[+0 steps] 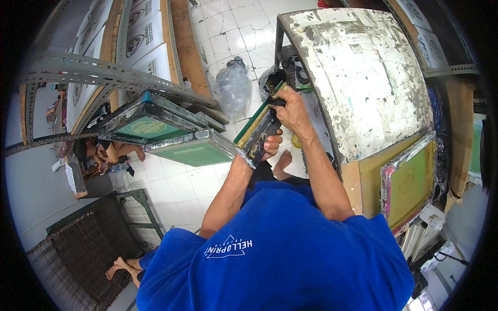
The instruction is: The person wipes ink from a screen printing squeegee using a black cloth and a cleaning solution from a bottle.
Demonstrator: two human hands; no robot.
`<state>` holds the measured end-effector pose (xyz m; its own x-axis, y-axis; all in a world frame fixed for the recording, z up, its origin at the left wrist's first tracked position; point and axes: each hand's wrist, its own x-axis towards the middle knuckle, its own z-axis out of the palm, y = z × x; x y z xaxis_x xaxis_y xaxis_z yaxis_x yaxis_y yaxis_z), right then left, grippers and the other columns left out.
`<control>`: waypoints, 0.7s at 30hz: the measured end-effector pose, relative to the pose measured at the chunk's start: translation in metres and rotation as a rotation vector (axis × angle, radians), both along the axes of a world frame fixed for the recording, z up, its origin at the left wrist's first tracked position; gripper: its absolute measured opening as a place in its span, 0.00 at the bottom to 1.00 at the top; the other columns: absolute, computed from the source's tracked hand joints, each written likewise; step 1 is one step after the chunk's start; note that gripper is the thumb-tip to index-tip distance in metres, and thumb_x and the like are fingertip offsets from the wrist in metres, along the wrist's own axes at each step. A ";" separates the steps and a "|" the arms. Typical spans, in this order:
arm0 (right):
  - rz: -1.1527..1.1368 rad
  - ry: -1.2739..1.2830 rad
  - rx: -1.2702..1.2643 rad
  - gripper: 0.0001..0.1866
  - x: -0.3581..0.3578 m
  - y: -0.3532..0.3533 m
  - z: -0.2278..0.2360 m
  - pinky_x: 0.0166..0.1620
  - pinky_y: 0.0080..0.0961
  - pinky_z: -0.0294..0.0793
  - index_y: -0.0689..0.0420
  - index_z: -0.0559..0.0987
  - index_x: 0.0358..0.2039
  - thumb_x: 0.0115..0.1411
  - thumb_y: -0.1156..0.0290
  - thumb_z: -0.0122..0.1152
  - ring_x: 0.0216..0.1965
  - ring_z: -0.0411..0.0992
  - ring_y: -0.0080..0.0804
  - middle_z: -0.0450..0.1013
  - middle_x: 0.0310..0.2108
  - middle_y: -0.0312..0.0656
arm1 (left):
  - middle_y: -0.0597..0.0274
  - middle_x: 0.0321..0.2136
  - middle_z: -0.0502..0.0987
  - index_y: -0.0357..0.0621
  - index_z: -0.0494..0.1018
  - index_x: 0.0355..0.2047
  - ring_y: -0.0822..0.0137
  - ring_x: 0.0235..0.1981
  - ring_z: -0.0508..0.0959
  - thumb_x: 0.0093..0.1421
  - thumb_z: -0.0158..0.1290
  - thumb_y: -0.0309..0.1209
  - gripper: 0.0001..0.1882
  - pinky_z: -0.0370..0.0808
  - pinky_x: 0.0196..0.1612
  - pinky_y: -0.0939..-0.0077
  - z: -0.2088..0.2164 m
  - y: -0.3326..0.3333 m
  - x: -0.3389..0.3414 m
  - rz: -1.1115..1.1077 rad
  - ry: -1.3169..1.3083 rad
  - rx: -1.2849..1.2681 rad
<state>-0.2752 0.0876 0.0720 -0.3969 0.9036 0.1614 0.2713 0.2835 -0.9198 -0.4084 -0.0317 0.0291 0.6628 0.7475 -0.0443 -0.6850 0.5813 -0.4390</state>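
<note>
In front of my chest I hold an ink-stained squeegee (258, 128) on a slant, with a green strip along its left edge and a yellowish, black-smeared body. My left hand (271, 145) is closed around its lower end, fingers curled over the dark side. Gripping the upper end is my right hand (293, 110), its thumb and fingers bent around it. Dark material shows at that end, but its kind cannot be made out. Just left of the squeegee, green-meshed printing screens (194, 149) jut from a rack.
A worn, paint-spotted board (363, 78) curves at the right, with a green-yellow screen (410, 181) leaning below it. A clear plastic bag (233, 88) lies on the tiled floor (174, 199). Perforated metal shelving (114, 72) stands left; another person (106, 153) is beyond it.
</note>
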 end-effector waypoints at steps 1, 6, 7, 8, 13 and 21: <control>0.005 0.029 0.009 0.10 -0.001 -0.004 0.003 0.40 0.36 0.70 0.68 0.79 0.30 0.44 0.83 0.59 0.34 0.72 0.50 0.71 0.30 0.52 | 0.57 0.28 0.64 0.25 0.62 0.46 0.65 0.25 0.67 0.65 0.47 0.41 0.25 0.67 0.28 0.75 0.004 0.000 0.001 0.006 0.034 -0.006; 0.104 0.036 -0.105 0.08 -0.001 -0.018 0.032 0.40 0.28 0.70 0.66 0.79 0.32 0.48 0.83 0.63 0.35 0.73 0.37 0.73 0.32 0.46 | 0.60 0.23 0.68 0.41 0.72 0.40 0.66 0.21 0.68 0.63 0.49 0.49 0.21 0.68 0.24 0.78 0.008 0.011 0.004 -0.006 0.201 -0.067; 0.119 0.049 -0.122 0.08 -0.001 -0.020 0.040 0.40 0.28 0.70 0.66 0.79 0.32 0.49 0.83 0.63 0.34 0.73 0.36 0.73 0.32 0.45 | 0.60 0.24 0.69 0.42 0.72 0.39 0.66 0.22 0.70 0.63 0.49 0.49 0.21 0.69 0.24 0.77 0.005 0.013 0.004 0.029 0.229 -0.077; 0.135 0.062 -0.139 0.08 -0.002 -0.023 0.046 0.39 0.27 0.70 0.66 0.79 0.32 0.49 0.83 0.63 0.34 0.73 0.36 0.72 0.32 0.44 | 0.59 0.24 0.71 0.42 0.72 0.39 0.66 0.22 0.72 0.63 0.49 0.49 0.21 0.71 0.23 0.76 0.000 0.016 0.004 0.064 0.258 -0.087; 0.222 0.114 -0.153 0.07 -0.003 -0.030 0.056 0.38 0.27 0.70 0.66 0.79 0.31 0.49 0.83 0.65 0.33 0.72 0.33 0.72 0.30 0.43 | 0.57 0.36 0.77 0.47 0.73 0.43 0.62 0.35 0.79 0.64 0.50 0.47 0.18 0.80 0.38 0.65 -0.013 0.032 0.006 0.208 0.573 -0.059; 0.621 0.257 -0.291 0.09 -0.016 -0.055 0.054 0.44 0.27 0.71 0.65 0.81 0.32 0.48 0.84 0.68 0.37 0.74 0.31 0.76 0.34 0.42 | 0.50 0.48 0.76 0.39 0.70 0.53 0.58 0.48 0.78 0.67 0.47 0.40 0.20 0.76 0.56 0.64 -0.061 -0.007 -0.027 0.550 0.806 0.287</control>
<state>-0.2915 0.0324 0.1256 -0.8316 0.5452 0.1061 -0.0946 0.0492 -0.9943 -0.4349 -0.0390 -0.0320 0.0759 0.9924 -0.0965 -0.9195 0.1071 0.3782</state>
